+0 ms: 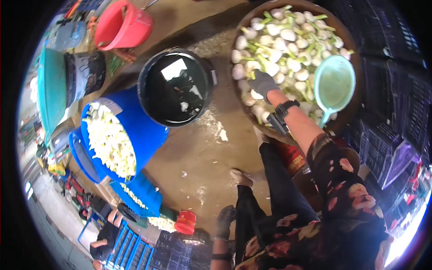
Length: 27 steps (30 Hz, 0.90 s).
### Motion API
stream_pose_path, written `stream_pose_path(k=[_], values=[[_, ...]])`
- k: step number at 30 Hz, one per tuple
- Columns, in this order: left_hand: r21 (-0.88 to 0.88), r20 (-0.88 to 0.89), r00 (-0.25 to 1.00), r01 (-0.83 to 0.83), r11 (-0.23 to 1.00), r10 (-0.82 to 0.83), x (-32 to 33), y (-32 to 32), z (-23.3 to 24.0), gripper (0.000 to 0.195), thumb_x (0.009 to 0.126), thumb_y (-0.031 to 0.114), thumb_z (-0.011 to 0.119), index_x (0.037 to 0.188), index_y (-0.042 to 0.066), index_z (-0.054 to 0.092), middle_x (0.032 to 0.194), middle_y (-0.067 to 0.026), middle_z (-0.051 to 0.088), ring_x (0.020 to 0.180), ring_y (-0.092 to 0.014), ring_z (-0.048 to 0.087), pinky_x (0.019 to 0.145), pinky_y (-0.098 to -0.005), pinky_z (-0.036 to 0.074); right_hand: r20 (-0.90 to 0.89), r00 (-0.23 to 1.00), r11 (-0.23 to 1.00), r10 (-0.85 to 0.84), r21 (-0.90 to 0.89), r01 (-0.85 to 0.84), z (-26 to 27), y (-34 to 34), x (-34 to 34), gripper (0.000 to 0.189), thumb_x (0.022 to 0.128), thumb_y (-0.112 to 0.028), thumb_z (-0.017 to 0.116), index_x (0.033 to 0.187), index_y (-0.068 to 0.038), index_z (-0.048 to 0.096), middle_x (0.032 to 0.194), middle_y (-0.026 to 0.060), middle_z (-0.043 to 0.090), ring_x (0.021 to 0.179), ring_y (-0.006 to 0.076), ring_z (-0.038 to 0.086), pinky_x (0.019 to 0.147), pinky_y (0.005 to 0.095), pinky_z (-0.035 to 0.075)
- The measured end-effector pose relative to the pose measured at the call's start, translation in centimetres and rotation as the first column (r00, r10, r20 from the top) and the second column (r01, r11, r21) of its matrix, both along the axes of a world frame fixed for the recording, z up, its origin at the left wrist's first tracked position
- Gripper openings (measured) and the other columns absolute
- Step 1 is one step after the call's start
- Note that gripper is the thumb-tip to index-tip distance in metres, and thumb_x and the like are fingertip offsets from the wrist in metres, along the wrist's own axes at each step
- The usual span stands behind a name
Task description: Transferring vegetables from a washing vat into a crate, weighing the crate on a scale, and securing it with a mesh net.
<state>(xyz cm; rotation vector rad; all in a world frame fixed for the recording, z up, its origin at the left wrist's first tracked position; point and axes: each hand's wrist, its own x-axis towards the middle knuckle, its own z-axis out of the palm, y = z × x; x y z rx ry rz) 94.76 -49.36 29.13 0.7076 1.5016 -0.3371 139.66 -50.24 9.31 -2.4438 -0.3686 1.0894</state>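
Whitish bulbs with short green stems (288,64) fill a large round brown tub (354,37) at the upper right. My right hand (263,84), in a dark grey glove, reaches among the bulbs near the tub's left side; its fingertips are hidden against them, so a hold cannot be made out. On the bulbs at the tub's right side rests a light green plastic strainer (334,81) with a handle. My left hand (226,216), also in a dark glove, hangs low beside my leg, apart from the tub, with its fingers partly curled and nothing visible in it.
Left of the tub stands a black bucket of dark liquid (173,87). Beyond it are a blue barrel full of pale pieces (148,135), a pink bucket (141,28) and a teal basin (52,91). Dark plastic crates (381,77) line the right. Another person (104,236) is at the lower left.
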Motion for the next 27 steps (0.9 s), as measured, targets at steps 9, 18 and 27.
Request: stream_pose_path(k=[9, 18, 27], values=[[0.197, 0.048, 0.996, 0.06, 0.979, -0.071, -1.5, 2.7, 3.1, 0.028, 0.081, 0.024, 0.05, 0.1, 0.004, 0.051, 0.082, -0.0011, 0.054, 0.073, -0.009, 0.05, 0.067, -0.0223, 0.042, 0.077, 0.997, 0.952, -0.021, 0.306, -0.004, 5.6, -2.7, -3.0, 0.034, 0.067, -0.027, 0.055, 0.088, 0.0, 0.052, 0.083, 0.0147, 0.057, 0.075, 0.0243, 0.055, 0.066, 0.0338, 0.043], [0.361, 0.275, 0.944, -0.278, 0.89, 0.183, -10.0, 1.3, 1.4, 0.035, 0.077, 0.032, 0.052, 0.101, 0.007, 0.051, 0.08, -0.0033, 0.056, 0.07, -0.009, 0.052, 0.062, -0.0236, 0.043, -0.243, 0.935, 0.859, 0.258, 0.501, -0.106, 17.7, 2.5, -15.6, 0.027, 0.066, -0.025, 0.057, 0.081, -0.002, 0.055, 0.078, 0.0124, 0.057, 0.07, 0.0215, 0.055, 0.061, 0.0325, 0.043], [0.017, 0.827, 0.324, -0.831, 0.556, 0.46, -23.6, 5.6, 10.8, 0.048, 0.081, 0.03, 0.048, 0.121, 0.012, 0.03, 0.113, -0.0021, 0.042, 0.104, -0.016, 0.041, 0.076, -0.038, 0.042, 0.051, 0.415, 0.242, 0.909, 0.745, -0.622, 27.0, 12.8, -45.2, 0.015, 0.062, -0.011, 0.064, 0.071, -0.006, 0.052, 0.063, 0.0006, 0.052, 0.049, 0.0099, 0.048, 0.042, 0.0239, 0.038]])
